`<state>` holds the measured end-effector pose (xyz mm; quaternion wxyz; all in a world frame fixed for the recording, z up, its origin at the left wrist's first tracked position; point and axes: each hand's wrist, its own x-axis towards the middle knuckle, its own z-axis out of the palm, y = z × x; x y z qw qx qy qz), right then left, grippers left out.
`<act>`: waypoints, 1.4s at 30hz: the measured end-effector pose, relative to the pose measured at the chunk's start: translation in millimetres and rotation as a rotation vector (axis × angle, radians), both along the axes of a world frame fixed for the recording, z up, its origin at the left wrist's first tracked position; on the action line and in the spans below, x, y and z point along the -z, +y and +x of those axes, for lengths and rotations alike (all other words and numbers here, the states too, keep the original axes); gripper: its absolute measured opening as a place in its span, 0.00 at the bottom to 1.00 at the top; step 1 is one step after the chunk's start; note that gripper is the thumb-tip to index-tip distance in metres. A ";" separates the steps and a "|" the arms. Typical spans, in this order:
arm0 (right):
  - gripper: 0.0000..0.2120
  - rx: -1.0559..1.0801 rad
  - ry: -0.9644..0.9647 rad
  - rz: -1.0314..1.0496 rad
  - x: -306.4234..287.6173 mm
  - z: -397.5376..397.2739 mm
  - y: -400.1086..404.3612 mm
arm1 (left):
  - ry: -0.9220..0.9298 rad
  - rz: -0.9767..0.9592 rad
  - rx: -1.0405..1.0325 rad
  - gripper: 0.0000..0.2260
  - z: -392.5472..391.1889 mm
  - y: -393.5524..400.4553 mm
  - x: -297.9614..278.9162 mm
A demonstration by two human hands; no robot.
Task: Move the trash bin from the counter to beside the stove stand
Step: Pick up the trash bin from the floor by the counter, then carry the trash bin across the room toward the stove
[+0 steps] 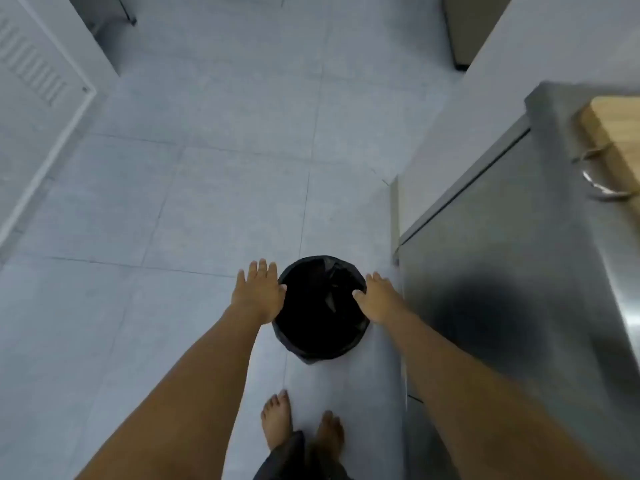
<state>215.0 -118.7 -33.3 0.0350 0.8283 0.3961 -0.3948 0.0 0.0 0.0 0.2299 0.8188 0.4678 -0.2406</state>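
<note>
One trash bin (320,308), two hands, two bare feet in view. Bin is small and round, lined with a black plastic bag whose edge is folded over the rim; the bag is crumpled on the far inner side, and the inside is too dark to tell whether anything is in it. It stands upright on the grey tiled floor (207,188), just beside the lower front corner of a stainless steel cabinet (512,289), directly ahead of the feet. Left hand (259,294) sits at the bin's left rim, fingers spread flat and pointing away over the floor, thumb touching the rim; grip is released, nothing clasped. Right hand (379,299) sits at the right rim, between bin and cabinet, thumb on the bag edge, fingers extended; grip likewise loose, not closed around the rim. Both forearms are bare and reach down from the bottom corners of the frame. Left foot (277,422) is slightly ahead of the right foot (329,434), dark clothing over them at the bottom edge. On top of the steel cabinet, at the right edge: one wooden cutting board (613,143) and one metal handle-like piece (602,188), blurred. One white louvred door (34,98) at far left.
</note>
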 end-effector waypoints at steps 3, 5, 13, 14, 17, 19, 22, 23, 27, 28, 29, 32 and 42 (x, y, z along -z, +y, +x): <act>0.33 0.067 -0.006 -0.042 73.2 8.0 -8.2 | 0.033 -0.049 -0.037 0.28 1.0 0.1 73.5; 0.35 0.109 -0.007 -0.057 122.7 9.9 -16.6 | 0.046 -0.057 -0.059 0.29 -3.2 -2.6 124.0; 0.41 0.312 -0.062 0.141 261.5 9.2 -23.3 | -0.054 -0.072 -0.286 0.33 -4.9 -3.4 276.5; 0.41 0.345 -0.072 0.185 269.5 8.1 -22.9 | -0.108 -0.082 -0.350 0.33 -1.8 -5.0 286.9; 0.40 0.418 -0.102 0.254 278.5 5.7 -20.7 | -0.278 -0.106 -0.544 0.26 7.8 -9.7 296.8; 0.39 0.453 -0.090 0.241 271.8 6.9 -17.9 | -0.325 -0.132 -0.627 0.24 12.4 -11.6 290.4; 0.38 0.437 -0.076 0.246 243.3 9.1 -12.2 | -0.386 -0.126 -0.693 0.26 14.8 -9.3 263.1; 0.38 0.431 -0.077 0.249 230.3 10.1 -9.9 | -0.400 -0.121 -0.704 0.27 15.4 -7.5 250.2; 0.38 0.440 -0.082 0.249 150.5 9.8 -4.7 | -0.436 -0.092 -0.712 0.27 19.3 -1.2 170.9; 0.38 0.435 -0.088 0.250 123.4 10.2 -3.6 | -0.447 -0.086 -0.709 0.27 20.6 1.0 143.0; 0.38 0.429 -0.097 0.252 98.9 11.0 -2.2 | -0.452 -0.080 -0.703 0.27 21.7 3.0 118.2; 0.39 0.437 -0.103 0.266 24.9 14.3 3.8 | -0.455 -0.052 -0.669 0.28 24.0 11.6 43.9; 0.39 0.423 -0.120 0.358 -168.7 27.4 37.0 | -0.506 0.050 -0.602 0.28 34.9 46.5 -143.3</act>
